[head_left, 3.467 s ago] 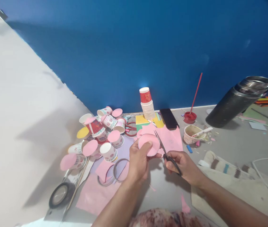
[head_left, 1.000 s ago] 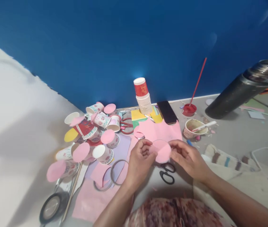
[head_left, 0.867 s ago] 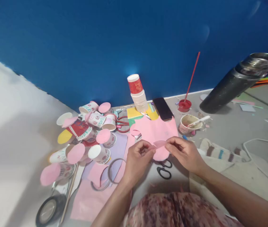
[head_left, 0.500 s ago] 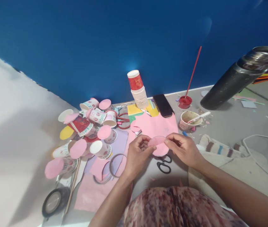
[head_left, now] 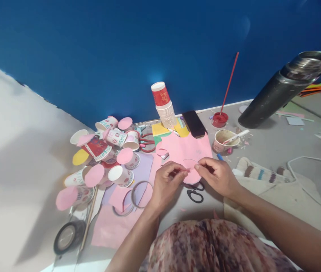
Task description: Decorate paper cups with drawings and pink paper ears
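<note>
Pinching pink paper circle [head_left: 193, 177] with left hand [head_left: 167, 183] and right hand [head_left: 219, 176]. Near right hand, on tabletop [head_left: 265, 141]: black scissors [head_left: 189, 194]. Beyond both: stacked cups [head_left: 166, 113].

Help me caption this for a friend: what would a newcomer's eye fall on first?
Probably the deep blue wall filling the upper picture, with a red-topped cup stack before it. Then the jumble of paper cups at left and the big dark flask at right. At centre, the left hand and right hand hold a pink disc.
</note>
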The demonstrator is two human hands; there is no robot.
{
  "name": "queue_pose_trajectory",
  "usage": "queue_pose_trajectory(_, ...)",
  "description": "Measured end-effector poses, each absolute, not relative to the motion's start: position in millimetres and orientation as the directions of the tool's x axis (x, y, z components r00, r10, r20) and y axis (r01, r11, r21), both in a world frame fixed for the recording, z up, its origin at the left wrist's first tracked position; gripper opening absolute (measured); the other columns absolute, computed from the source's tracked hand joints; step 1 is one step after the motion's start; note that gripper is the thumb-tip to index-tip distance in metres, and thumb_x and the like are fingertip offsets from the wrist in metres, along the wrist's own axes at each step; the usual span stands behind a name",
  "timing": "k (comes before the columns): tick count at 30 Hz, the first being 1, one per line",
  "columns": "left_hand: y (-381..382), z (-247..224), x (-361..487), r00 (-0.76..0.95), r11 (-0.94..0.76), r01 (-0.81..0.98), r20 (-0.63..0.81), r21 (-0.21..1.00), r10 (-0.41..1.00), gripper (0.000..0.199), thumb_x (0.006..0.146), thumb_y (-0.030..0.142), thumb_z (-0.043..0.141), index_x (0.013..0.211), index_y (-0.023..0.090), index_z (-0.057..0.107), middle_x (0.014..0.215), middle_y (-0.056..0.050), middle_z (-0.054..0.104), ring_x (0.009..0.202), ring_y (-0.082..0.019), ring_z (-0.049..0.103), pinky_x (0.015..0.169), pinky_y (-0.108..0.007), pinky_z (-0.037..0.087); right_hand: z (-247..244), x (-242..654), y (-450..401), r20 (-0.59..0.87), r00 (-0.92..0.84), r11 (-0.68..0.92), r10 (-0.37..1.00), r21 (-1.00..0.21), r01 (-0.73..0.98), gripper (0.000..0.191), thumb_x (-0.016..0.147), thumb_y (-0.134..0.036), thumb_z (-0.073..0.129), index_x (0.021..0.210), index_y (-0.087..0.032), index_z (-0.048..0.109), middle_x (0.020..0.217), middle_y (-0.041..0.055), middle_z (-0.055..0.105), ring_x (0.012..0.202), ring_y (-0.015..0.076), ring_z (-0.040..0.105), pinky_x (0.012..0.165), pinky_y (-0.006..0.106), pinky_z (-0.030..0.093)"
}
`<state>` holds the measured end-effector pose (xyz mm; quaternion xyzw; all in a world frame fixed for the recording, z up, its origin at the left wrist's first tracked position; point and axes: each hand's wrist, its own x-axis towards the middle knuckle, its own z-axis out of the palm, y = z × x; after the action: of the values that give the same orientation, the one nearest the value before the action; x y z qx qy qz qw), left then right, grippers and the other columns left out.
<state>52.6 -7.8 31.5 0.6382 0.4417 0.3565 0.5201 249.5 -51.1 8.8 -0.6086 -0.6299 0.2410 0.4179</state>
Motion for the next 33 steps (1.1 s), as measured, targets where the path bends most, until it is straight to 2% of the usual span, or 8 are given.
queue_pose_trajectory(4,-6.9,27.8,52.3,0.312,-0.053,0.221,-0.019,0.974,0.95,0.004,0.081,0.023,0.076,0.08,0.019,0.074,0.078,-0.001,0.073,0.071,-0.014,0.061,0.069,-0.026,0.046,6.8,249.0,-52.8,0.27,0.036,0.199,0.962,-0.786,0.585,0.022,0.099,-0.032,0.06,0.081,-0.021,0.067,0.067,-0.0002,0.068,0.059,0.0134,0.058,0.059,0.025,0.042)
queue_pose_trajectory(8,-5.1,23.1,51.4,0.262,0.031,0.168,-0.075,0.985,0.962,0.034,0.075,0.026,0.082,0.106,0.02,0.069,0.076,0.003,0.069,0.067,-0.013,0.058,0.065,-0.025,0.045,7.2,249.1,-53.6,0.287,-0.024,0.245,0.958,-0.766,0.594,0.023,0.101,-0.032,0.059,0.081,-0.022,0.068,0.07,0.0003,0.071,0.059,0.0131,0.058,0.061,0.026,0.042)
queue_pose_trajectory(10,-4.6,22.7,50.8,0.283,0.034,0.164,-0.08,0.986,0.956,0.04,0.076,0.029,0.082,0.113,0.019,0.07,0.074,0.004,0.067,0.066,-0.013,0.057,0.065,-0.025,0.045,8.2,249.2,-53.7,0.289,-0.043,0.257,0.956,-0.761,0.596,0.024,0.101,-0.031,0.059,0.081,-0.022,0.068,0.07,-0.0001,0.071,0.059,0.0128,0.058,0.06,0.025,0.042)
queue_pose_trajectory(12,-4.5,23.7,50.3,0.304,0.022,0.178,-0.076,0.984,0.95,0.034,0.078,0.031,0.08,0.109,0.018,0.074,0.075,0.003,0.067,0.067,-0.013,0.057,0.066,-0.025,0.045,8.8,249.2,-53.7,0.288,-0.055,0.262,0.956,-0.757,0.599,0.024,0.101,-0.03,0.059,0.081,-0.022,0.068,0.07,-0.0001,0.072,0.058,0.0126,0.059,0.06,0.025,0.042)
queue_pose_trajectory(15,-4.8,26.2,50.3,0.321,0.018,0.199,-0.082,0.98,0.943,0.017,0.08,0.033,0.077,0.089,0.018,0.076,0.076,0.0,0.069,0.069,-0.014,0.058,0.066,-0.026,0.044,8.4,249.1,-53.9,0.281,-0.067,0.264,0.957,-0.754,0.602,0.023,0.102,-0.03,0.059,0.083,-0.022,0.069,0.071,0.0001,0.073,0.058,0.0127,0.059,0.06,0.026,0.042)
queue_pose_trajectory(18,-4.5,27.9,50.9,0.313,0.011,0.218,-0.081,0.976,0.946,0.017,0.08,0.033,0.076,0.075,0.018,0.072,0.071,0.0,0.067,0.066,-0.013,0.056,0.065,-0.026,0.043,7.4,248.8,-54.1,0.267,-0.075,0.257,0.961,-0.755,0.603,0.024,0.102,-0.032,0.059,0.083,-0.022,0.07,0.07,0.0,0.073,0.058,0.0129,0.059,0.059,0.026,0.042)
queue_pose_trajectory(26,-5.2,27.8,53.1,0.346,0.058,0.248,-0.145,0.967,0.927,0.025,0.078,0.038,0.078,0.068,0.018,0.069,0.062,0.002,0.061,0.059,-0.012,0.049,0.057,-0.024,0.037,13.3,247.7,-52.3,0.164,-0.061,0.169,0.985,-0.797,0.579,0.018,0.097,-0.034,0.064,0.086,-0.021,0.072,0.077,0.0014,0.076,0.063,0.0144,0.061,0.061,0.027,0.044)
queue_pose_trajectory(33,-8.4,23.6,56.3,0.37,0.095,0.252,-0.187,0.963,0.91,0.025,0.078,0.038,0.076,0.069,0.017,0.067,0.062,0.002,0.057,0.058,-0.011,0.044,0.056,-0.024,0.033,11.4,245.9,-52.4,0.166,-0.041,0.162,0.985,-0.828,0.537,0.024,0.095,-0.031,0.059,0.075,-0.021,0.068,0.072,0.0019,0.074,0.063,0.0147,0.062,0.064,0.028,0.045)
